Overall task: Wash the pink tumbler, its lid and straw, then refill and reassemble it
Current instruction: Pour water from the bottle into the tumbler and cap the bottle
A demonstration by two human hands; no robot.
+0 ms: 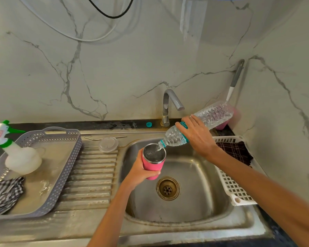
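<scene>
You're mid-refill: left hand (141, 172) wrapped round pink tumbler (153, 162) over the sink (194, 193); right hand (197, 133) clamps water bottle (200, 124), pouring; washing looks done; lid (108, 144) & straw (103, 138) wait on drainboard (93, 175), reassembly left.

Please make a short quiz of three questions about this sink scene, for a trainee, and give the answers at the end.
1. True or false: the lid lies on the drainboard, not on the pink tumbler.
2. What pours water into the tumbler? A) a kettle B) the water bottle C) a jug
3. Which hand grips the tumbler?
Key: 1 true; 2 B; 3 the left hand.
</scene>
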